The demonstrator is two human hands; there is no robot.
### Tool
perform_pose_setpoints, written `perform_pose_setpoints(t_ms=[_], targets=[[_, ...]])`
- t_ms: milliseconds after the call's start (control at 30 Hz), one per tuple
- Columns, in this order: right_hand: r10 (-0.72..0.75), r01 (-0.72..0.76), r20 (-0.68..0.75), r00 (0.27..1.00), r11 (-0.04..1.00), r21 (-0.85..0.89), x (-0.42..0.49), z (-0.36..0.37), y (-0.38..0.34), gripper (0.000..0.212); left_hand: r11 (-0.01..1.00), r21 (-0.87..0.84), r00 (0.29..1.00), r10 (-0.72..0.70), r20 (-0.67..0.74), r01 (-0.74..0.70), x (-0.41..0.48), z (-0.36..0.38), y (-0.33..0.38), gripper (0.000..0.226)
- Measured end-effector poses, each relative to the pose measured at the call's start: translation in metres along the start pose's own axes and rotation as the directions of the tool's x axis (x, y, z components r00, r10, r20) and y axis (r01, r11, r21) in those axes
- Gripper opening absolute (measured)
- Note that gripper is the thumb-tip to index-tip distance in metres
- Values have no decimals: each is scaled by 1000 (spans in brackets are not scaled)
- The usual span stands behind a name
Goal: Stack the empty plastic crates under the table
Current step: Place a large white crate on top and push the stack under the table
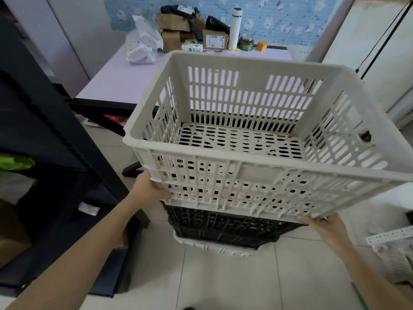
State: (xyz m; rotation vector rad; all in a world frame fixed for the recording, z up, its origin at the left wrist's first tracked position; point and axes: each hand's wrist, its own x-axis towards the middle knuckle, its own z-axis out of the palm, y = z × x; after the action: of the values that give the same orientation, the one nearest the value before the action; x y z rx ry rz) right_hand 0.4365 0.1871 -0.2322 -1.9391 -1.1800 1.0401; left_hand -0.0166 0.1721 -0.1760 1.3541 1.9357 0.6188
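crates: white one held over the stack

your left hand (148, 189) grips the near-left bottom corner of the white crate (257, 135), fingers curled under its edge. your right hand (321, 224) cups the near-right bottom corner the same way, fingertips tucked beneath the base. both forearms reach in from the bottom of the view.

the white crate is empty and tilted, its open top facing you, its slotted floor bare. right under it sits a black crate (223, 227), and below that a second white crate (214, 245) rests on the tile floor (223, 283). you cannot tell whether the held crate touches the black one. part of another white crate (393, 247) shows at the right edge.

to your left stands a dark shelf (44, 153). beyond the crates is the table (116, 81), pale lilac on top, carrying cardboard boxes (174, 30), plastic bags (143, 43), a white bottle (235, 27) and a jar (246, 42) against the blue wall.
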Motion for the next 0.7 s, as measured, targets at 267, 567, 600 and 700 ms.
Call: perform_pose_setpoints(t_ms=[267, 567, 600, 700], targets=[[-8, 8, -2, 1000, 994, 109, -7, 5, 2, 46, 999, 30, 999, 45, -12, -45, 6, -8, -1, 34], [-58, 55, -64, 996, 997, -58, 2, 16, 17, 43, 992, -26, 992, 125, 16, -124, 18, -22, -1, 43], [-57, 52, -70, 996, 996, -72, 2, 16, 16, 40, 991, -42, 992, 125, 17, -124, 18, -19, -7, 44], [-74, 61, -80, 994, 988, -145, 3, 18, 14, 28, 989, -80, 992, 124, 9, -123, 19, -12, -19, 44]])
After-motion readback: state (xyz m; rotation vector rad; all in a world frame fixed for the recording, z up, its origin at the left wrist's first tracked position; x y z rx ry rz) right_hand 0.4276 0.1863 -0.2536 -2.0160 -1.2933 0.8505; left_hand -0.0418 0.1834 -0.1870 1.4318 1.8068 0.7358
